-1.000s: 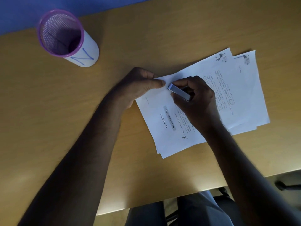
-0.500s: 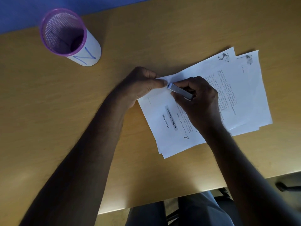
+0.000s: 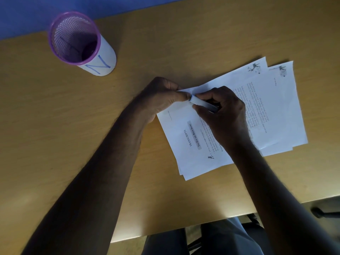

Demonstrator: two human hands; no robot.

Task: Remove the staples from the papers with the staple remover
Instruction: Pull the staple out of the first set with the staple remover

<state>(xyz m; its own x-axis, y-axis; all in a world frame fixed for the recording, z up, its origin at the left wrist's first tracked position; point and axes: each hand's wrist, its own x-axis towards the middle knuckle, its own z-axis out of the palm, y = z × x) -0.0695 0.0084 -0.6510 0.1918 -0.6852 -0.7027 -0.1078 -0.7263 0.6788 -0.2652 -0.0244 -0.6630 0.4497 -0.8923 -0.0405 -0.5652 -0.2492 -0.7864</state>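
Note:
A stack of printed white papers [image 3: 185,144] lies on the wooden table [image 3: 55,126], right of centre. My left hand [image 3: 161,98] pinches the papers' upper left corner and lifts it a little. My right hand [image 3: 222,115] rests on the sheets and holds a slim silvery staple remover [image 3: 201,103]. The tool's tip sits at the pinched corner, touching my left thumb. The staple itself is hidden under the fingers and the tool.
A purple mesh pen cup [image 3: 79,43] wrapped in white paper marked "N" stands at the table's back left. A blue surface [image 3: 55,8] runs behind the table. The near table edge [image 3: 184,230] is above my lap, with a chair base at the lower right.
The staple remover's tip has slid left into the pinched corner, up against my left thumb. The papers and the cup have stayed in place.

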